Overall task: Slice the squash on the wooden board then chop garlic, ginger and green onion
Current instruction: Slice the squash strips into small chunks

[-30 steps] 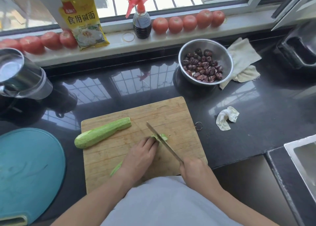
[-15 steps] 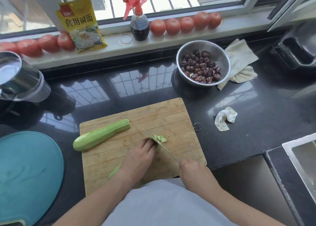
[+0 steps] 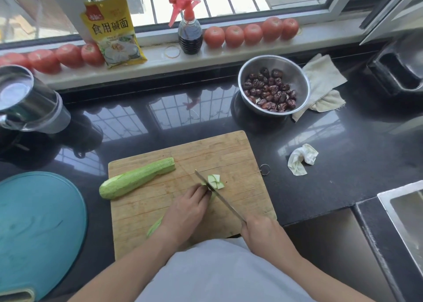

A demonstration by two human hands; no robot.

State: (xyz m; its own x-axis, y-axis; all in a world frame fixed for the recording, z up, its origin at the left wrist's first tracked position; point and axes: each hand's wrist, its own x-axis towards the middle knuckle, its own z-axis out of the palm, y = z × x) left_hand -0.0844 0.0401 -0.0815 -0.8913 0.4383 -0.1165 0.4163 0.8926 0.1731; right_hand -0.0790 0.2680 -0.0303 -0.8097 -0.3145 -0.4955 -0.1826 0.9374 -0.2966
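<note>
1. Squash half (image 3: 137, 178) lies at the far-left part of the wooden cutting board (image 3: 231, 155), rounded end over the left edge, cut end toward board centre. Untouched by either hand.
2. Second squash piece (image 3: 155, 226) lies under the left hand (image 3: 187, 210); only its near end shows beside the wrist, plus a sliver at the fingertips.
3. Left hand: palm down, fingers (image 3: 201, 193) curled forward and pressing the piece to the board, fingertips right against the blade.
4. Right hand (image 3: 259, 229): fist wrapped round the knife handle, which is hidden in the grip, at the board's near-right corner.
5. Knife (image 3: 219, 196): blade runs diagonally from the right hand up-left, tip toward board centre, edge at the squash just past the left fingertips.
6. Cut squash slices (image 3: 215, 181) sit in a small overlapping pile on the far side of the blade, touching it.
7. Both forearms come in from the lower frame, left angled up-right, right angled up-left, over a pale garment.
8. Surroundings: black counter (image 3: 343, 155); steel bowl of dried dates (image 3: 273, 89) behind the board; crumpled white paper (image 3: 301, 161) to the right; teal round board (image 3: 39, 228) at left; tomatoes (image 3: 251, 33), spray bottle (image 3: 189, 29) and yellow packet (image 3: 113, 30) on the sill.
</note>
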